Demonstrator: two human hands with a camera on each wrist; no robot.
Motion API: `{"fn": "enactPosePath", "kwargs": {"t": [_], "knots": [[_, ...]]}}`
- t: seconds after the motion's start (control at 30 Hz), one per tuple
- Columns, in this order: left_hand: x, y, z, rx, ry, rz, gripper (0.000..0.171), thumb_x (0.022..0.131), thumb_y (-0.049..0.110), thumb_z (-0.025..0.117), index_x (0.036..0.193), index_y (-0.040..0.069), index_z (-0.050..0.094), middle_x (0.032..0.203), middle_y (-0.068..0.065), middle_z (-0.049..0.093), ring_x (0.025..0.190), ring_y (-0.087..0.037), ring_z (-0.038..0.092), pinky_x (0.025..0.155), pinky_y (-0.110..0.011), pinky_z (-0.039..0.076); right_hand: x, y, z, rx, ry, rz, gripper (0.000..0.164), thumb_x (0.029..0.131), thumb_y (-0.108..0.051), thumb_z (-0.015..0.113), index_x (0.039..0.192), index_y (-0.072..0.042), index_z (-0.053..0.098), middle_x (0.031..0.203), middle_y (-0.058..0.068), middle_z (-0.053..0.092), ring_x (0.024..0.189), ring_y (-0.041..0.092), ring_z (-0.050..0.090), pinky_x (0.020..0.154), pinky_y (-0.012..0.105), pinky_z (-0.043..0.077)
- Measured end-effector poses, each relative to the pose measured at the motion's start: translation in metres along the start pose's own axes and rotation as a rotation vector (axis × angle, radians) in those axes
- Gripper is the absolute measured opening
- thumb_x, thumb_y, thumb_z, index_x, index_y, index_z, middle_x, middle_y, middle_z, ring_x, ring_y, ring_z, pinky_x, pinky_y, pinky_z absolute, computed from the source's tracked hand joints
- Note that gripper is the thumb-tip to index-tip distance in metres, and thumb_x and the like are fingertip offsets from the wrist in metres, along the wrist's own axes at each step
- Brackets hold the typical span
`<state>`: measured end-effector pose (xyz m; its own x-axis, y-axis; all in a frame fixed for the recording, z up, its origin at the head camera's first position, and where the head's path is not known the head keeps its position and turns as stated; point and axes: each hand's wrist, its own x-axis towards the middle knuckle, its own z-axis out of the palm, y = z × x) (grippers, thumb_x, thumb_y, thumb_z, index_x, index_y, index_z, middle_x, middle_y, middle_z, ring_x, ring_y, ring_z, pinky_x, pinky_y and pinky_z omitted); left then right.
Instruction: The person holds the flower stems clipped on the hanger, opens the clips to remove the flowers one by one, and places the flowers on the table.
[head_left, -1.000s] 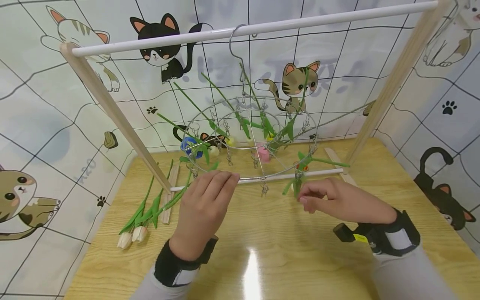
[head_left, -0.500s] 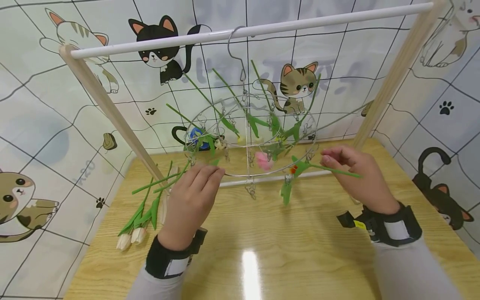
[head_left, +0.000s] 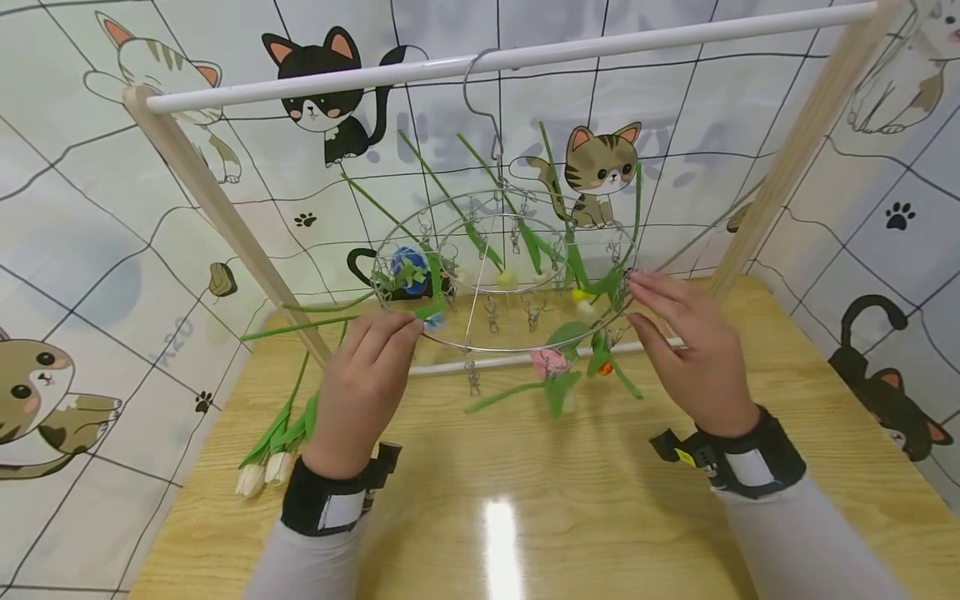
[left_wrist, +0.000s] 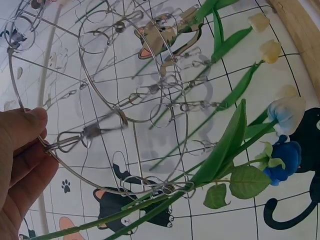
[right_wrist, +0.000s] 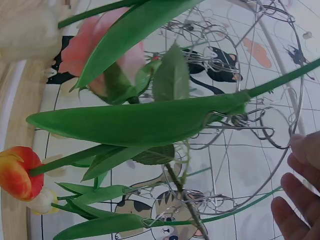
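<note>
A round wire clip hanger (head_left: 517, 350) hangs level, with artificial flowers clipped around its rings. My left hand (head_left: 360, 392) pinches the outer ring at the front left; in the left wrist view, the thumb and fingers meet on the wire beside a clip (left_wrist: 92, 131). A blue rose (left_wrist: 283, 161) and a blue-white tulip (left_wrist: 286, 116) hang nearby. My right hand (head_left: 693, 367) is at the ring's right side, thumb apart from extended fingers, one fingertip at the wire in the right wrist view. Close by hang an orange tulip (right_wrist: 20, 172) and a pink rose (right_wrist: 92, 55).
A rack with a white top rod (head_left: 675, 37) and wooden posts (head_left: 217, 208) carries the hanger's hook (head_left: 467, 87). White tulips (head_left: 262, 473) lie on the wooden table (head_left: 585, 517) at the left. Behind stands a backdrop (head_left: 300, 208) printed with cats.
The hanger has turned clockwise as seen from above, with the flowers at the back shifting right. My left hand has moved left with the rim. My right hand has shifted rightward and up to the ring.
</note>
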<state>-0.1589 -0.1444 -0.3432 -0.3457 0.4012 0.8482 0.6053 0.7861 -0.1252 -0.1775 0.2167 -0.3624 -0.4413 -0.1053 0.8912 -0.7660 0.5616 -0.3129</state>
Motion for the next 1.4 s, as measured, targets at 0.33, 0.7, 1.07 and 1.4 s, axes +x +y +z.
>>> {"fn": "enactPosePath", "kwargs": {"t": [0.33, 0.7, 1.07, 1.4], "knots": [[-0.001, -0.007, 0.002, -0.007, 0.035, -0.024, 0.021, 0.091, -0.011, 0.071, 0.109, -0.001, 0.071, 0.113, -0.016, 0.073, 0.107, -0.034, 0.067, 0.094, -0.038, 0.060, -0.006, 0.002, 0.012, 0.024, -0.055, -0.117, 0.032, 0.107, -0.019, 0.059, 0.115, 0.007, 0.075, 0.119, 0.024, 0.073, 0.130, 0.017, 0.063, 0.114, 0.024, 0.046], [0.007, 0.007, 0.000, -0.060, 0.127, 0.231, 0.027, 0.092, 0.006, 0.057, 0.114, 0.001, 0.073, 0.107, -0.012, 0.075, 0.099, -0.031, 0.070, 0.084, -0.042, 0.061, -0.005, -0.003, 0.014, 0.050, -0.007, -0.165, 0.032, 0.106, -0.022, 0.062, 0.109, 0.006, 0.078, 0.110, 0.024, 0.075, 0.118, 0.027, 0.069, 0.112, 0.022, 0.049], [0.009, 0.016, -0.003, -0.039, 0.188, 0.248, 0.015, 0.099, 0.002, 0.068, 0.112, 0.003, 0.076, 0.096, -0.009, 0.076, 0.089, -0.026, 0.069, 0.078, -0.037, 0.061, -0.003, -0.006, 0.013, 0.031, -0.046, -0.168, 0.033, 0.107, -0.021, 0.060, 0.113, 0.007, 0.076, 0.114, 0.025, 0.074, 0.110, 0.038, 0.069, 0.112, 0.021, 0.047], [0.003, 0.012, 0.006, -0.042, 0.119, 0.181, 0.021, 0.103, 0.005, 0.060, 0.117, 0.003, 0.076, 0.102, -0.011, 0.077, 0.098, -0.030, 0.071, 0.088, -0.042, 0.061, -0.002, -0.008, 0.008, 0.014, -0.068, -0.173, 0.034, 0.108, -0.022, 0.058, 0.113, 0.006, 0.076, 0.113, 0.023, 0.074, 0.109, 0.040, 0.067, 0.113, 0.020, 0.046]]}}
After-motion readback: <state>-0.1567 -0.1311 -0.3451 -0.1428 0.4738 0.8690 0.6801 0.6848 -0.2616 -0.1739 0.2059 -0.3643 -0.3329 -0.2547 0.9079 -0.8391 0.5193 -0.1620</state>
